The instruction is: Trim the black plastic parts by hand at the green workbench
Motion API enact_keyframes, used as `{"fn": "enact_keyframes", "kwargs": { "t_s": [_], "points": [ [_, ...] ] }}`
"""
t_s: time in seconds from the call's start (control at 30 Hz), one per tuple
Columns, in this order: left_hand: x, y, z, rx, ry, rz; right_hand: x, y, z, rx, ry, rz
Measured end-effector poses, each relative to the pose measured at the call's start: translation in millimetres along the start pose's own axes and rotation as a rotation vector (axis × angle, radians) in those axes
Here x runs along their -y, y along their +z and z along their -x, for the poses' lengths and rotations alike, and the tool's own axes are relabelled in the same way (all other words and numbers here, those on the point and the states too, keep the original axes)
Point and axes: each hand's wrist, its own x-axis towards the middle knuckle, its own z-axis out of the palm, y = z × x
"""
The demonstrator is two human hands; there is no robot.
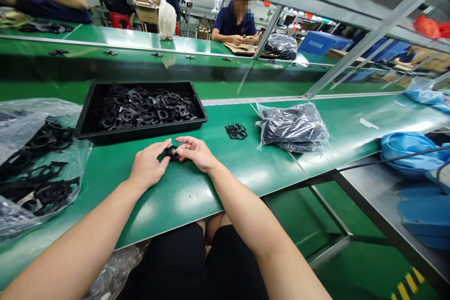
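Note:
Between my two hands is a small black plastic part with a round opening (171, 151), held just above the green table. My left hand (149, 164) is closed on its left side with thumb and fingers. From the right, my right hand (197, 153) pinches the same part, its fingertips partly covering it. Directly behind my hands stands a black tray (140, 133) heaped with black plastic parts (154, 108) that have round holes. To the right of my hands lies a small pile of thin black rings (236, 131).
A clear bag of black parts (38, 168) lies open at left. Another filled plastic bag (293, 126) rests at right. Behind, a conveyor (140, 68) carries spaced black pieces. A slanted metal post (372, 33) rises at right. Co-workers sit across the line, one person (235, 23) facing me.

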Motion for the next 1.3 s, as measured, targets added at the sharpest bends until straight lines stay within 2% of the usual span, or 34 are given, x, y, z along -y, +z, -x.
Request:
{"fn": "enact_keyframes", "kwargs": {
  "t_s": [0.13, 0.2, 0.37, 0.43, 0.53, 0.7, 0.93, 1.17, 1.3],
  "points": [
    [0, 2.2, 1, -0.006, -0.014, 0.105, -3, 0, -2, -0.066, 0.007, 0.021],
    [0, 2.9, 0, -0.038, -0.073, 0.253, -4, -1, -3, -0.081, 0.011, 0.017],
    [0, 4.0, -6, 0.0, -0.514, 0.896, -3, -3, -4, -0.106, -0.008, 0.018],
    [1, 4.5, -9, 0.02, -0.647, 0.981, -4, -3, -4, -0.103, -0.007, 0.037],
    [2, 4.7, -11, 0.018, -0.741, 0.999, -5, -2, -3, -0.087, -0.014, 0.066],
    [0, 1.9, -13, -0.003, -0.811, 1.085, -6, -2, -3, -0.07, -0.032, 0.096],
    [-3, -1.8, -15, 0.006, -0.798, 1.144, -4, 0, -2, -0.057, -0.02, 0.078],
    [0, -6.7, -15, 0.161, -0.781, 1.129, -4, -1, -1, -0.057, 0.001, 0.088],
    [0, -8.4, -16, 0.202, -0.751, 1.129, -3, 0, -1, -0.053, 0.012, 0.096]
  ]
}}
